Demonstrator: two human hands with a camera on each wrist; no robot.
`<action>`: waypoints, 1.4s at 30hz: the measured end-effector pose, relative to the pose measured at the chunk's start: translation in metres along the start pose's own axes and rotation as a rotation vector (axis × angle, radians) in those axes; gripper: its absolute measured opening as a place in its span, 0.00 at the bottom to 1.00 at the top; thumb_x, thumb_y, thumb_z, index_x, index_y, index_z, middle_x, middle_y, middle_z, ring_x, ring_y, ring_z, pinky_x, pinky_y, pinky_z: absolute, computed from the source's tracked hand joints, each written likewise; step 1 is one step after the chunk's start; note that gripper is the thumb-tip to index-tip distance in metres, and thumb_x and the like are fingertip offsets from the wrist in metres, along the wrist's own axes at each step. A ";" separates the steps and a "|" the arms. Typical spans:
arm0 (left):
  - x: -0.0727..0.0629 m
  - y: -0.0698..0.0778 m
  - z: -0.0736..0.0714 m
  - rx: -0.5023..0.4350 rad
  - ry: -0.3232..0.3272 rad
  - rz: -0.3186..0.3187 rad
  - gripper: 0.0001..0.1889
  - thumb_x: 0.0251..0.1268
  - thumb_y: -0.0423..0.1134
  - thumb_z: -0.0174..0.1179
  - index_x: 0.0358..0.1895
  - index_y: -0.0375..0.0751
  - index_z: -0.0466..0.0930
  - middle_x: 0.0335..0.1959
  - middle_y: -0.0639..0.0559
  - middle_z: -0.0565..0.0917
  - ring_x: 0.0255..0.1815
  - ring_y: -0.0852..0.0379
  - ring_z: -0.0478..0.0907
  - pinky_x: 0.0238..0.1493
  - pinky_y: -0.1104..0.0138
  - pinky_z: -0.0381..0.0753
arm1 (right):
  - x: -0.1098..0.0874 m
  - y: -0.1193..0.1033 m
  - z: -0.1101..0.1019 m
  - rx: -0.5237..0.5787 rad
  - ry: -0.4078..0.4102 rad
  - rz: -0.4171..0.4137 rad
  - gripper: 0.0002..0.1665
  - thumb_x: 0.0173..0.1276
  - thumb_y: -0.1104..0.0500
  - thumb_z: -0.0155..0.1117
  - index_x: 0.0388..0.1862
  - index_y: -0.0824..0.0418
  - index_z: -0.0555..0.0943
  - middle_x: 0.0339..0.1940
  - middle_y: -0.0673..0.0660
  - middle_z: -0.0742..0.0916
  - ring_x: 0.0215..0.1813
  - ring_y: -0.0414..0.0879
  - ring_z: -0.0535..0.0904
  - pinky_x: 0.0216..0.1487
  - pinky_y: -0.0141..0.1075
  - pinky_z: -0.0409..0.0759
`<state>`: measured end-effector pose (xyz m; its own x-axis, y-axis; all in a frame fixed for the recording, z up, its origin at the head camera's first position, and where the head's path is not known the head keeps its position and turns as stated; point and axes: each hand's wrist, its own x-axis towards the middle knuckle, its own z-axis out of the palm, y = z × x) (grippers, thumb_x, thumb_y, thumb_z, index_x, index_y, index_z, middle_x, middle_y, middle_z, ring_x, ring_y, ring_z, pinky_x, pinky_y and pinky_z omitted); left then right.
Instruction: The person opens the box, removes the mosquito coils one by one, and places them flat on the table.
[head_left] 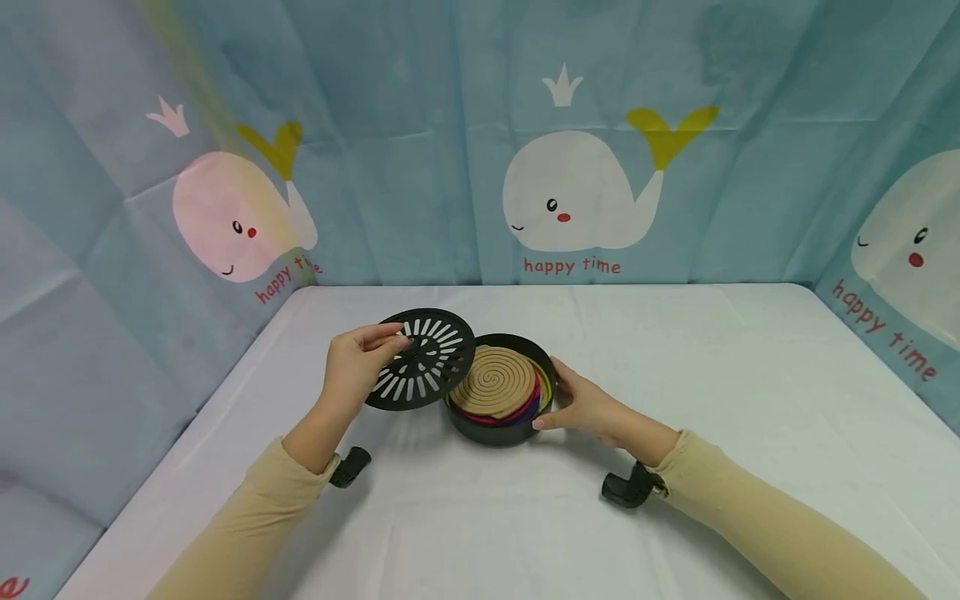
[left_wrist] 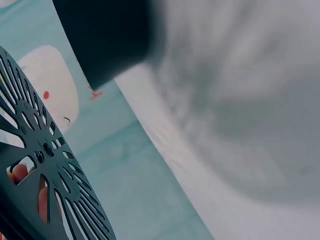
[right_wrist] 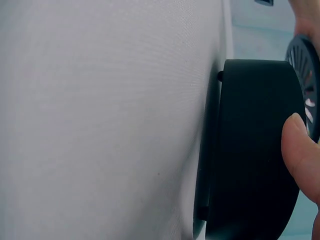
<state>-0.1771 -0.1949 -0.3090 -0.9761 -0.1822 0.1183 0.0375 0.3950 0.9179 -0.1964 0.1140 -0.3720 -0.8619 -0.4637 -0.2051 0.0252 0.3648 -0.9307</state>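
Note:
My left hand [head_left: 352,367] pinches the middle of a round black slotted lid [head_left: 422,360], holding it tilted above the left edge of a black round tin [head_left: 491,432]. A tan mosquito coil [head_left: 491,379] lies flat on top inside the tin, with pink, purple and yellow edges of others showing beneath it. On the tin's right side, my right hand [head_left: 585,404] grips the wall, thumb toward the front. Small feet under the tin [right_wrist: 255,150] appear in the right wrist view. From below, the lid [left_wrist: 47,165] shows fingers through its slots in the left wrist view.
A white cloth covers the table [head_left: 480,517]. Behind it hangs a light blue curtain [head_left: 420,208] printed with whales. Black wrist devices [head_left: 628,487] sit at both cuffs.

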 end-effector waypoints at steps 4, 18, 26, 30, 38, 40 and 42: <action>-0.002 -0.008 -0.011 0.009 0.019 0.000 0.19 0.67 0.37 0.62 0.58 0.31 0.79 0.44 0.45 0.87 0.37 0.76 0.79 0.44 0.79 0.76 | -0.001 0.001 -0.001 -0.007 -0.002 -0.008 0.67 0.56 0.61 0.76 0.80 0.60 0.37 0.77 0.69 0.53 0.77 0.63 0.45 0.72 0.58 0.48; 0.006 -0.035 -0.038 -0.021 0.058 -0.124 0.22 0.69 0.36 0.60 0.61 0.27 0.75 0.39 0.57 0.86 0.33 0.77 0.78 0.40 0.78 0.78 | -0.002 0.002 0.000 -0.015 -0.002 -0.016 0.69 0.56 0.60 0.77 0.80 0.60 0.36 0.77 0.71 0.52 0.77 0.63 0.44 0.73 0.57 0.47; 0.014 -0.047 -0.042 0.004 -0.027 -0.195 0.22 0.71 0.35 0.58 0.63 0.26 0.72 0.39 0.58 0.86 0.35 0.75 0.78 0.48 0.70 0.80 | -0.002 0.002 0.000 -0.020 -0.007 -0.024 0.69 0.57 0.59 0.77 0.80 0.60 0.35 0.77 0.71 0.52 0.77 0.64 0.44 0.72 0.58 0.47; 0.017 -0.054 -0.040 0.058 -0.067 -0.212 0.21 0.71 0.35 0.57 0.62 0.26 0.73 0.41 0.54 0.87 0.40 0.68 0.79 0.52 0.62 0.78 | -0.001 0.001 -0.001 -0.019 -0.008 -0.028 0.69 0.57 0.59 0.77 0.80 0.61 0.36 0.77 0.70 0.52 0.77 0.63 0.44 0.72 0.58 0.46; 0.017 -0.060 -0.034 0.093 -0.098 -0.251 0.17 0.70 0.31 0.57 0.58 0.24 0.75 0.37 0.54 0.87 0.35 0.68 0.78 0.43 0.65 0.78 | -0.001 0.003 -0.001 -0.011 -0.007 -0.018 0.68 0.56 0.59 0.77 0.80 0.59 0.36 0.77 0.70 0.52 0.77 0.62 0.44 0.73 0.58 0.47; 0.017 -0.060 -0.034 0.084 -0.102 -0.256 0.17 0.70 0.31 0.56 0.58 0.24 0.75 0.38 0.53 0.87 0.35 0.68 0.78 0.44 0.65 0.78 | -0.001 0.003 0.000 -0.010 -0.008 -0.023 0.68 0.57 0.59 0.77 0.80 0.59 0.36 0.77 0.70 0.52 0.77 0.63 0.44 0.73 0.58 0.47; 0.017 -0.060 -0.033 0.088 -0.102 -0.268 0.17 0.70 0.31 0.57 0.57 0.24 0.75 0.38 0.53 0.87 0.35 0.67 0.78 0.44 0.65 0.79 | -0.001 0.004 -0.001 -0.011 -0.008 -0.023 0.68 0.57 0.59 0.77 0.80 0.59 0.36 0.77 0.70 0.52 0.77 0.63 0.44 0.73 0.58 0.47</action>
<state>-0.1893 -0.2514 -0.3499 -0.9655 -0.2006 -0.1662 -0.2384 0.4228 0.8743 -0.1962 0.1162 -0.3749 -0.8584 -0.4783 -0.1856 -0.0006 0.3626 -0.9320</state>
